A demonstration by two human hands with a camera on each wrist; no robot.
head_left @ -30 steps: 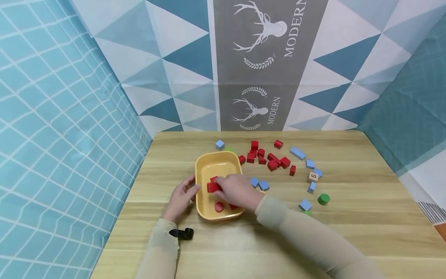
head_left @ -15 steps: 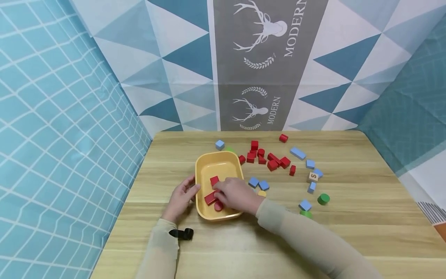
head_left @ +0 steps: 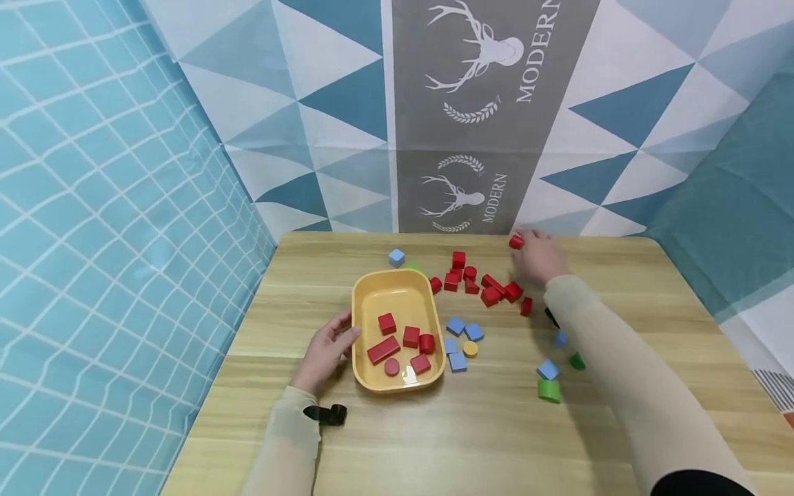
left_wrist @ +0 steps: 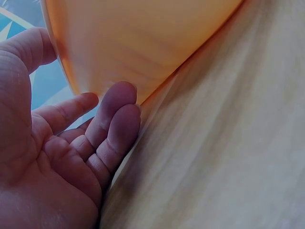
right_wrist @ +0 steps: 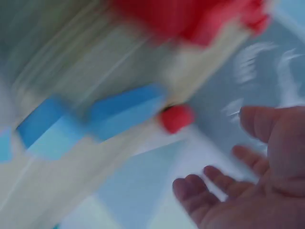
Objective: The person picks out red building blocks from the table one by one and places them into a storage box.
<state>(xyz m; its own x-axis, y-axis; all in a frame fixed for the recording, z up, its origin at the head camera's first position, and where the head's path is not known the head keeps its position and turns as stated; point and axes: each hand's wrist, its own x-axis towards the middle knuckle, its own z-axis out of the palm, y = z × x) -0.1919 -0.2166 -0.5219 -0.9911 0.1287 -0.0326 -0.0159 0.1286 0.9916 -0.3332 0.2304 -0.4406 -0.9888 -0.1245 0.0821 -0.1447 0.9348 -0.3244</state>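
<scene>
My left hand holds the near-left rim of a yellow plastic box, thumb over the edge and fingers against the outer wall. Inside lie several red wooden blocks, among them a long block, a cube and a cylinder. My right hand reaches to the table's far edge beside a red cylinder. In the right wrist view, its fingers are spread, apart from that cylinder.
Several red blocks lie scattered behind the box. Blue blocks and a yellow disc sit right of it. Green pieces and a blue block lie under the right forearm's side. A patterned cloth wall rises behind the table.
My right hand has left the box, letting go of the red blocks there, and moved up and right to the red cylinder. The left hand stays on the box. The view has shifted slightly.
</scene>
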